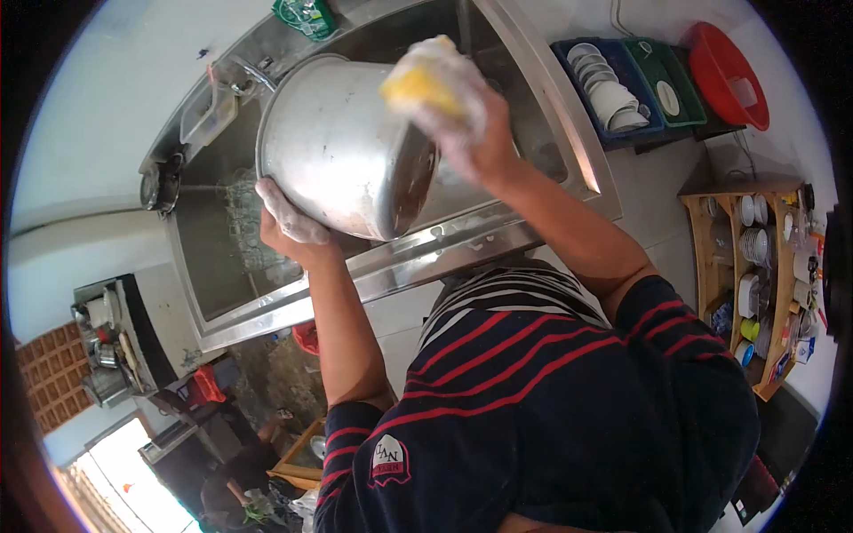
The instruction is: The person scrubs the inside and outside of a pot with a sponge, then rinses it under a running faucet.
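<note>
A large silver metal pot is tilted on its side over the sink, its rim at the left and its base toward the right. My left hand, coated in white suds, is closed on the pot near the rim, on the side closest to me. Above the base end is my right hand, foamy and smeared by motion, with its fingers closed on a yellow sponge. The steel sink lies beneath the pot, and the inside of the pot is hidden.
A faucet stands behind the pot, near a clear plastic container. A small dark pan sits at the sink's left end. At right are a blue rack of dishes, a red basin and a wooden shelf.
</note>
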A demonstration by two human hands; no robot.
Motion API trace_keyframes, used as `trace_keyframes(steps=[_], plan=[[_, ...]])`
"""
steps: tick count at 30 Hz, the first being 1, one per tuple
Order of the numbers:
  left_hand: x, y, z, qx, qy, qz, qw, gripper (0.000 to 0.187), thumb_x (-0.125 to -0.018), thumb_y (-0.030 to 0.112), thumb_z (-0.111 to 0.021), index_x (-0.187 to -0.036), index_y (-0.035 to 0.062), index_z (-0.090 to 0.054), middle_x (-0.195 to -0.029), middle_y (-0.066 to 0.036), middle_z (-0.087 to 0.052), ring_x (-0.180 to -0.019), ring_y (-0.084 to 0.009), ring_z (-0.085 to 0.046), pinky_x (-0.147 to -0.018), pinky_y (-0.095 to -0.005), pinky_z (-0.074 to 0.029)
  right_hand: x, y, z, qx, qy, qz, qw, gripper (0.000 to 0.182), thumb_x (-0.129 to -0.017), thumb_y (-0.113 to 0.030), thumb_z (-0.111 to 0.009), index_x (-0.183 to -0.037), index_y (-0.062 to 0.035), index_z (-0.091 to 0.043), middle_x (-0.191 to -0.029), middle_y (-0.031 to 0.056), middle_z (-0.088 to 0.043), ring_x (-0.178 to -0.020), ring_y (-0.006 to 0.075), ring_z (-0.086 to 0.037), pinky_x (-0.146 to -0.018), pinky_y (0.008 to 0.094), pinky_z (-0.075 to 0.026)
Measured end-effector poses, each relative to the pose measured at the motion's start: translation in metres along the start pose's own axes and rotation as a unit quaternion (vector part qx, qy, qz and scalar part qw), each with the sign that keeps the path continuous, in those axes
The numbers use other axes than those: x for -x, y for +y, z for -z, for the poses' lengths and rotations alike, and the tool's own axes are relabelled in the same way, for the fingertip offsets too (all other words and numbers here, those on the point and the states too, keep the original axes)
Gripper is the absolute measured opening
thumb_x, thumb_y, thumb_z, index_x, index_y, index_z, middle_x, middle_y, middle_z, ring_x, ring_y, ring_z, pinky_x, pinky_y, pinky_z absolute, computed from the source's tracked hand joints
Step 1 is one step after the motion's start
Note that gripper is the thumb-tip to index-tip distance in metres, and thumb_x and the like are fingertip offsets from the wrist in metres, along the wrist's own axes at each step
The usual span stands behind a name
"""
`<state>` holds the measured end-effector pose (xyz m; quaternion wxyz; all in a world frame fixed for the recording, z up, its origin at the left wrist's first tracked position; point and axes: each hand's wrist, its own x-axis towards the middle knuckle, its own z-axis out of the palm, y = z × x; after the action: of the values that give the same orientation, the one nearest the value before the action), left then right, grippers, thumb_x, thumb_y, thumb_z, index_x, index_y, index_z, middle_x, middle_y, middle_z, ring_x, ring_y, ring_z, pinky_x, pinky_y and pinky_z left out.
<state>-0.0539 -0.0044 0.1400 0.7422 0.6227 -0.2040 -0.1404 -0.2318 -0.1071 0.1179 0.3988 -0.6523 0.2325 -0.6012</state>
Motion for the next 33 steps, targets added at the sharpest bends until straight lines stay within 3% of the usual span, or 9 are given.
trace_keyframes(steps=[2,6,11,17,20,24,27,28,33], plan=[[0.0,0.0,-0.002,-0.003,-0.009,-0.015,1.0,0.047,-0.1,0.034,-0.05,-0.09,-0.0097,-0.065,-0.08,-0.01,-0.066,-0.072,-0.0162,-0.061,-0.066,-0.0291,-0.05,0.0,-0.03,-0.004,0.216,-0.11,0.309,0.92,0.036,-0.078,-0.026,-0.074,-0.112,-0.0133,-0.07,-0.126,0.0079,-0.062,-0.119,0.032,-0.056,-0.101,0.0491,-0.042],[-0.006,-0.001,0.007,0.009,-0.054,-0.048,0.997,0.041,-0.098,0.03,-0.055,-0.083,-0.0063,-0.065,-0.075,-0.005,-0.064,-0.064,-0.0117,-0.055,-0.058,-0.0258,-0.044,0.006,-0.043,-0.002,0.147,-0.258,0.322,0.899,0.045,-0.072,-0.033,-0.076,-0.112,-0.0147,-0.071,-0.126,0.0067,-0.062,-0.121,0.03,-0.057,-0.108,0.0476,-0.038],[-0.018,-0.03,0.022,-0.053,-0.039,-0.116,0.991,0.038,-0.094,0.025,-0.064,-0.067,-0.0021,-0.063,-0.059,0.002,-0.052,-0.055,-0.0062,-0.042,-0.05,-0.0243,-0.031,-0.018,0.029,-0.004,0.01,-0.12,-0.172,0.978,0.039,-0.076,-0.031,-0.074,-0.111,-0.0123,-0.07,-0.122,0.009,-0.064,-0.115,0.0295,-0.059,-0.1,0.0494,-0.044],[-0.017,-0.04,0.026,-0.047,-0.075,-0.086,0.992,0.039,-0.091,0.019,-0.068,-0.059,-0.0014,-0.058,-0.055,0.004,-0.048,-0.054,-0.0044,-0.038,-0.048,-0.0234,-0.027,0.029,-0.036,-0.026,0.209,-0.344,0.296,0.866,0.04,-0.083,-0.028,-0.066,-0.122,-0.0221,-0.066,-0.132,0.0101,-0.059,-0.131,0.0329,-0.046,-0.109,0.0503,-0.036],[-0.009,-0.026,0.01,-0.002,-0.051,-0.083,0.995,0.039,-0.09,0.02,-0.07,-0.06,-0.0018,-0.059,-0.054,0.005,-0.047,-0.053,-0.0044,-0.036,-0.048,-0.0241,-0.025,-0.004,-0.016,-0.013,0.17,-0.21,0.243,0.932,0.041,-0.087,-0.026,-0.064,-0.128,-0.0161,-0.063,-0.131,0.0121,-0.06,-0.125,0.0306,-0.053,-0.107,0.0461,-0.04],[-0.01,-0.032,0.016,-0.05,-0.078,-0.094,0.991,0.034,-0.088,0.022,-0.072,-0.065,-0.0037,-0.066,-0.054,0.004,-0.051,-0.054,-0.005,-0.039,-0.049,-0.0245,-0.028,-0.032,0.012,0.0,0.124,-0.2,-0.121,0.964,0.044,-0.088,-0.018,-0.066,-0.128,-0.0034,-0.059,-0.125,0.0137,-0.064,-0.111,0.0235,-0.065,-0.095,0.0362,-0.049],[-0.008,-0.038,0.016,-0.041,-0.104,-0.088,0.99,0.024,-0.085,0.017,-0.072,-0.075,-0.0055,-0.069,-0.063,-0.001,-0.061,-0.057,-0.0066,-0.05,-0.052,-0.0247,-0.039,-0.016,-0.022,-0.022,0.2,-0.144,0.225,0.943,0.023,-0.083,-0.022,-0.064,-0.103,-0.0121,-0.072,-0.108,0.0118,-0.067,-0.105,0.0317,-0.063,-0.09,0.0452,-0.048],[-0.006,-0.039,0.017,-0.027,-0.137,-0.096,0.986,0.021,-0.083,0.014,-0.072,-0.079,-0.0064,-0.069,-0.067,-0.003,-0.064,-0.059,-0.0072,-0.054,-0.054,-0.0247,-0.043,-0.008,-0.037,-0.029,0.197,-0.406,0.131,0.883,0.026,-0.081,-0.022,-0.065,-0.106,-0.0173,-0.072,-0.119,0.011,-0.064,-0.119,0.0301,-0.056,-0.097,0.0486,-0.043],[-0.011,-0.031,0.011,-0.01,-0.131,-0.066,0.989,0.023,-0.088,0.015,-0.066,-0.082,-0.0073,-0.068,-0.073,-0.005,-0.066,-0.063,-0.0086,-0.056,-0.058,-0.0256,-0.046,-0.027,-0.027,-0.024,0.157,-0.291,0.187,0.925,0.04,-0.078,-0.017,-0.069,-0.118,-0.0181,-0.068,-0.139,0.0057,-0.054,-0.133,0.0306,-0.042,-0.111,0.0443,-0.031]])
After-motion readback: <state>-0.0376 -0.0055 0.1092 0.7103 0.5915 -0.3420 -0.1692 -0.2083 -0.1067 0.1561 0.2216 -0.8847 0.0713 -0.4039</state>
